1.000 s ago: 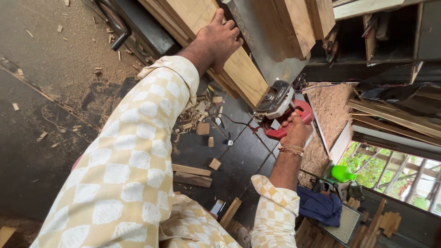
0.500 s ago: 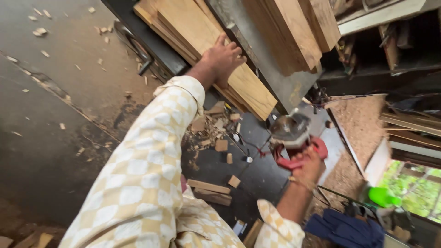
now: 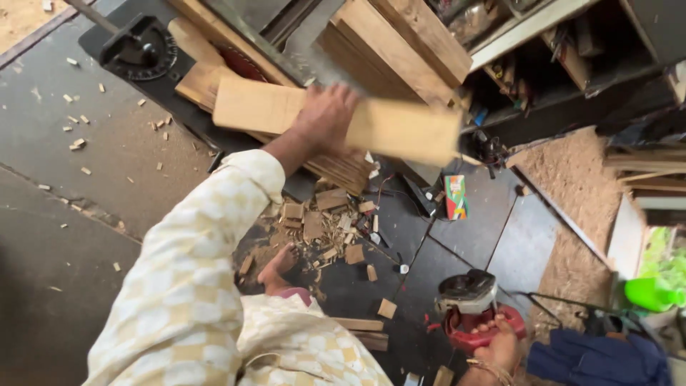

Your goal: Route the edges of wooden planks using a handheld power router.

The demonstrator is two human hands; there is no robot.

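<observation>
1. Looking down, we see our left hand (image 3: 325, 118) stretched far out in front of us, in a yellow and white checked sleeve (image 3: 193, 279).
2. Our left hand is closed around a flat, light wooden board (image 3: 400, 129), with the fingers wrapped over its top edge.
3. We hold the board up in the air, lying sideways above the saw table (image 3: 107, 143). It looks a bit blurry.
4. Behind the board is a stack of wooden planks (image 3: 400, 36), leaning at a slant.
5. Near the far corner of the dark table sits a black round dial (image 3: 139, 50).
6. Our right hand (image 3: 496, 350) is low down near the bottom edge. Its fingers are curled tight around the handle of a red power tool (image 3: 475, 314).
7. We see the tool has a grey round top, and it hangs just above the dark floor.
8. Our bare foot (image 3: 275, 268) stands on the floor next to a pile of small wood scraps (image 3: 321, 225).
9. Little wood chips lie all over the table too.
10. A small colourful box (image 3: 455, 196) lies on the floor, between the board and the red tool.
11. A green plastic thing (image 3: 654, 293) and a blue cloth (image 3: 600, 357) are off to the right.
</observation>
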